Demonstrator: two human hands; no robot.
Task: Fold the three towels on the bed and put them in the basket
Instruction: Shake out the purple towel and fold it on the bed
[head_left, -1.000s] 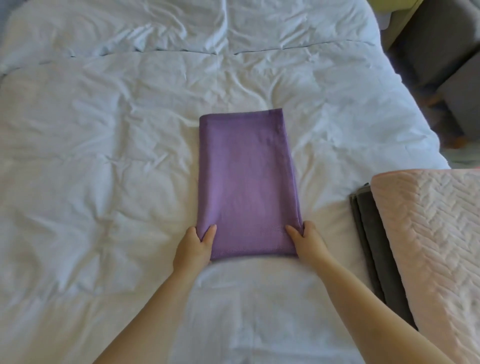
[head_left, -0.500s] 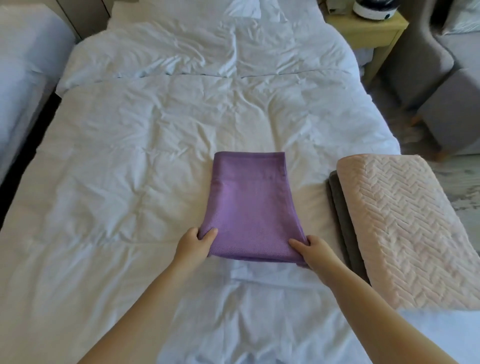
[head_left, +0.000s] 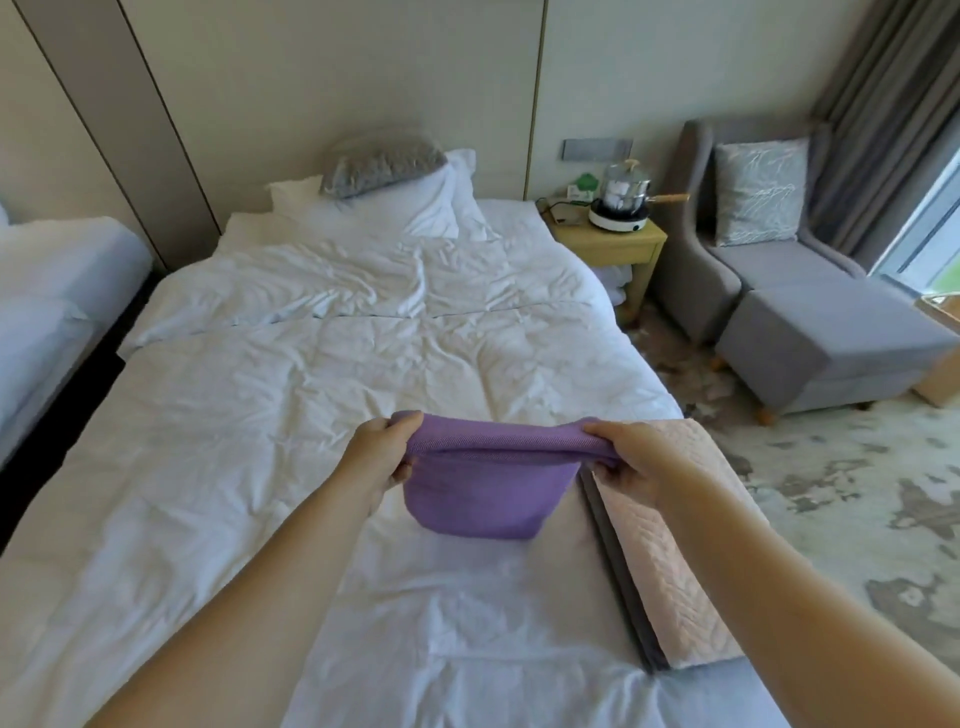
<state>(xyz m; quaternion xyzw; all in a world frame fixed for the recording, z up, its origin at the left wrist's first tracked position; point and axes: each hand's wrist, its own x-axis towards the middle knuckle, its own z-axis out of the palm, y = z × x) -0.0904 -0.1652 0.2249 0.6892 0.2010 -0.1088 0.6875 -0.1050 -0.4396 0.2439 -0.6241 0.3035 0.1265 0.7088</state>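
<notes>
A folded purple towel (head_left: 483, 493) hangs above the white bed (head_left: 270, 441), lifted by its near edge. My left hand (head_left: 382, 457) grips its left corner and my right hand (head_left: 631, 462) grips its right corner, thumbs on top. The towel's lower part sags toward the duvet. To the right, a folded pink quilted towel (head_left: 670, 566) lies on a folded dark grey towel (head_left: 615, 566) at the bed's right edge. No basket is in view.
Pillows (head_left: 410, 192) lie at the head of the bed. A wooden nightstand (head_left: 608, 249) with a pot on a hot plate stands right of it. A grey armchair (head_left: 753, 244) and ottoman (head_left: 826, 348) stand on the patterned carpet. Another bed (head_left: 47, 291) is at the left.
Both hands have raised the purple towel's near edge off the duvet, so it now hangs between them. The camera has tilted up, bringing the room's far side into view.
</notes>
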